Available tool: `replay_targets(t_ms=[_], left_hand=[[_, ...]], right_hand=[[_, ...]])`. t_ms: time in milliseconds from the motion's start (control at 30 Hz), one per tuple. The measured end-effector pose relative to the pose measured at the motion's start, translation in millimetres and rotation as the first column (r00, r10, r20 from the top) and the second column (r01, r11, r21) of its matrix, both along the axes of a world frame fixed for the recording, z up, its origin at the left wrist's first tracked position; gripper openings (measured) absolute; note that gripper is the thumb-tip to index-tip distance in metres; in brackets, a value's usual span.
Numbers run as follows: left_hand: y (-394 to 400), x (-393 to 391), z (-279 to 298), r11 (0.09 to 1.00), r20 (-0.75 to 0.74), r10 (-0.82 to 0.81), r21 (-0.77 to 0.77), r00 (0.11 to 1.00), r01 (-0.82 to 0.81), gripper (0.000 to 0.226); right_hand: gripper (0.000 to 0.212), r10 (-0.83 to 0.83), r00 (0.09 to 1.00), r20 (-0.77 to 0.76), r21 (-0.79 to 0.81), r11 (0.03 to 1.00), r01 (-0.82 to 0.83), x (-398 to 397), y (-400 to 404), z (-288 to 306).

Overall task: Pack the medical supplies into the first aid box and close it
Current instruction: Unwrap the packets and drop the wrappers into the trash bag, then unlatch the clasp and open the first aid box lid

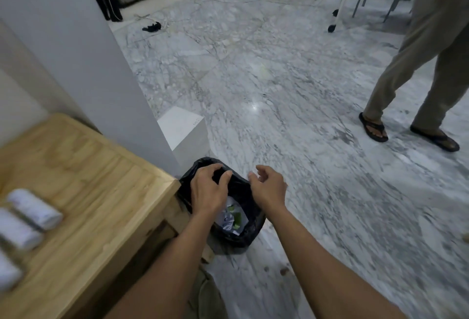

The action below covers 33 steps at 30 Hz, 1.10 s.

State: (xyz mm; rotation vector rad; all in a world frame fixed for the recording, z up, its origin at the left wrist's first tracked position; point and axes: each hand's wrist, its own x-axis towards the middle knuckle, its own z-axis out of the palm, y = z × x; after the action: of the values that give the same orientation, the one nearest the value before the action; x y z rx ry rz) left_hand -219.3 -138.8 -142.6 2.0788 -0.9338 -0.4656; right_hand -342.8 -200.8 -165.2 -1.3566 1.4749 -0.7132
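Left hand (206, 190) is being held open, fingers spread, over the black-lined bin (243, 235) at lower centre, nothing gripped | right hand (269, 186) is being held loosely open just right of it, empty | white bandage rolls (33, 210) are being left lying, blurred, on the wooden table (101, 191) at lower left | first aid box cannot be seen.

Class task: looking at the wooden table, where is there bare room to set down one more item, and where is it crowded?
Bare room: the light wooden table is bare from the white rolled bandages to its right corner beside the black-lined bin. Crowded: the left edge, where the rolls lie close together.
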Motion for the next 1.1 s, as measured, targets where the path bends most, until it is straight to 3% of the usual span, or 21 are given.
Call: replay_targets(t_ms=[233,367,533,767,967,1100], left_hand=[[25,-25,91,0.989,0.06,-0.079,-0.119,0.995,0.085,0.04],[68,-17,152,0.971,0.109,-0.029,-0.231,0.994,0.053,0.036],[146,17,202,0.94,0.124,0.121,-0.332,0.985,-0.074,0.029],[250,73,230,0.883,0.063,0.317,-0.384,0.946,-0.27,0.02],[327,107,224,0.797,-0.028,0.466,-0.421,0.885,-0.433,0.011],[372,131,212,0.744,0.08,0.619,-0.378,0.781,-0.551,0.015]], right_hand=[[0.029,-0.08,0.978,0.192,-0.015,0.996,0.084,-15,17,87],[0.017,-0.038,0.935,0.352,-0.056,0.997,0.062,-4,42,143],[0.017,0.138,0.86,0.491,-0.092,0.99,-0.106,34,101,195],[0.022,0.372,0.765,0.526,-0.135,0.924,-0.357,100,189,230],[0.019,0.575,0.647,0.501,-0.176,0.8,-0.574,151,249,230],[0.015,0.694,0.55,0.465,-0.203,0.688,-0.696,194,281,217]])
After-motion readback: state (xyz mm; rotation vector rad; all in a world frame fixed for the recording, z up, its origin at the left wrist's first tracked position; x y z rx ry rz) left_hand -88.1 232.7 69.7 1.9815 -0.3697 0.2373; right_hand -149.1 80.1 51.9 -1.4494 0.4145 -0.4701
